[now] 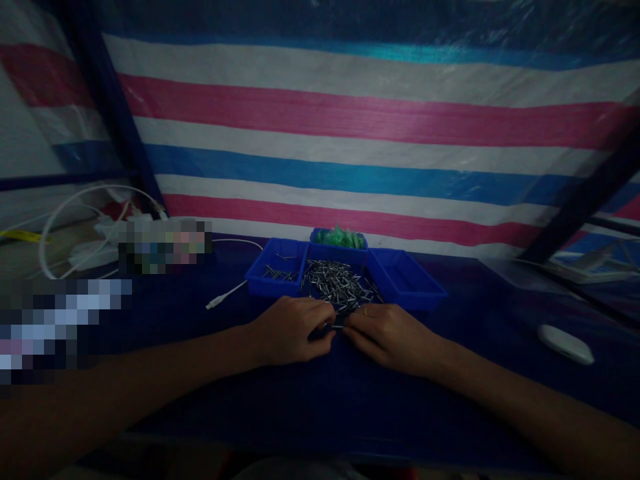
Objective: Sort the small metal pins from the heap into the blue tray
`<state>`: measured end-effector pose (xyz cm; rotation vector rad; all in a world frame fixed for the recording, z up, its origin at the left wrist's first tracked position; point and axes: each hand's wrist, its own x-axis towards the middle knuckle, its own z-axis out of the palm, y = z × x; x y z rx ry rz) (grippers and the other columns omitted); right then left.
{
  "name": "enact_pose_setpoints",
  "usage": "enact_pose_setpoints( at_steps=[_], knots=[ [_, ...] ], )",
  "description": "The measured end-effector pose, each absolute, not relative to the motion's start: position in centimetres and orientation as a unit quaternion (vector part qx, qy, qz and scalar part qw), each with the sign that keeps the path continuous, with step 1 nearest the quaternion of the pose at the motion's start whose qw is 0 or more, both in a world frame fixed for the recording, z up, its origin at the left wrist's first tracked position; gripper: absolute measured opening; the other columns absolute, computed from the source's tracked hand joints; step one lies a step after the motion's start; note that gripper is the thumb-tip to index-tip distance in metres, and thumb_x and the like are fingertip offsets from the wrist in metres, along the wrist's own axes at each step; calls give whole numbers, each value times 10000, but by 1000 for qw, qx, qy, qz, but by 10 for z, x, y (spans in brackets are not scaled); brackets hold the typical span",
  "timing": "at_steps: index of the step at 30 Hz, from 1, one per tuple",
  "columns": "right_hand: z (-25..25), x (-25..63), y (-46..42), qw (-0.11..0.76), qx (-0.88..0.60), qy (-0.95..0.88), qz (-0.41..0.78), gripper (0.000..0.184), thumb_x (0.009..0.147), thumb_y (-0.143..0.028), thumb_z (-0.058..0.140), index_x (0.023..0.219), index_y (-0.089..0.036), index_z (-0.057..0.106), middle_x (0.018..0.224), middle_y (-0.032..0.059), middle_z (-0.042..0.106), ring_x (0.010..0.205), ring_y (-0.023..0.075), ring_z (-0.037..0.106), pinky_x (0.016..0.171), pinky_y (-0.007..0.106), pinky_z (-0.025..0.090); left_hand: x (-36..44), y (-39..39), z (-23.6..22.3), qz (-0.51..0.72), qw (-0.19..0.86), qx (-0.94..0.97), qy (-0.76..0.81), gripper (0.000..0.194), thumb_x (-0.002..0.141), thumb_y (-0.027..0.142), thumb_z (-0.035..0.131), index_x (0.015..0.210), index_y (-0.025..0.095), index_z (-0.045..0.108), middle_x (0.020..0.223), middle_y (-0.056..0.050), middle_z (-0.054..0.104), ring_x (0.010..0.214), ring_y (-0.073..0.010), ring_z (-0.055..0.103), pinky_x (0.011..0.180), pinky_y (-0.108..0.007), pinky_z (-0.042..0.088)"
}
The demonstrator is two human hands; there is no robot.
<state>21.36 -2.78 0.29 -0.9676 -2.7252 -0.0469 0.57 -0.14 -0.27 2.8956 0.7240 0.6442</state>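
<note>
My left hand (297,328) and my right hand (393,333) meet low over the table, just in front of a heap of thin metal pins (340,283). One silvery metal pin (337,327) spans the small gap between my fingertips. The fingers of my right hand are closed on one end of it. Those of my left hand are curled around the other end, partly hiding it. Left of the heap, a blue tray (273,287) contains several loose pins. Another blue tray (407,283) is on the right, with no pins visible in it.
Behind the heap stands a blue bin (339,252) with green plastic pieces (341,237). A white cable (225,295) lies left of the trays. Toward the right is a white rounded device (566,343). Striped sheeting (350,113) hangs at the back.
</note>
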Motion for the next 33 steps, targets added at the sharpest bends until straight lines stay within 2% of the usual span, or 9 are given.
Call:
enact_pose_setpoints(
  at_steps=[9,14,18,23,26,33],
  knots=[
    [4,213,-28,122,-316,-940,-23,255,928,-238,337,818,-141,546,704,28,538,616,115,477,592,237,346,4,-1,-3,244,35,950,189,95,858,233,458,835,162,517,740,2,555,683,-113,523,607,-211,386],
    [4,212,-28,118,-300,-946,-14,258,925,-223,339,807,-132,551,705,34,541,619,118,475,593,239,354,5,0,-7,237,37,958,156,132,886,244,421,915,168,524,851,-23,578,794,-126,545,700,-223,420],
    [4,211,-29,122,-307,-944,-11,247,923,-237,361,816,-132,558,708,32,542,624,119,485,594,239,356,6,-1,-7,251,56,954,152,120,851,197,433,925,168,523,915,-37,585,843,-131,550,727,-222,433],
    [5,212,-28,122,-327,-937,-8,220,912,-266,398,886,-134,572,742,41,567,650,127,519,602,243,366,6,-5,-4,272,83,941,184,107,764,148,470,859,157,519,800,-15,595,714,-118,559,642,-212,432],
    [5,213,-28,134,-339,-931,4,218,914,-274,396,888,-140,565,740,39,579,658,129,539,605,240,373,5,-4,-3,268,84,936,212,79,781,171,494,849,161,532,741,2,583,666,-112,554,605,-207,417],
    [6,213,-30,156,-353,-922,24,219,911,-308,404,885,-145,547,726,33,589,656,133,560,601,237,385,7,1,-4,251,66,945,201,85,852,203,483,864,157,554,776,-4,599,733,-115,557,661,-211,415]
  ],
)
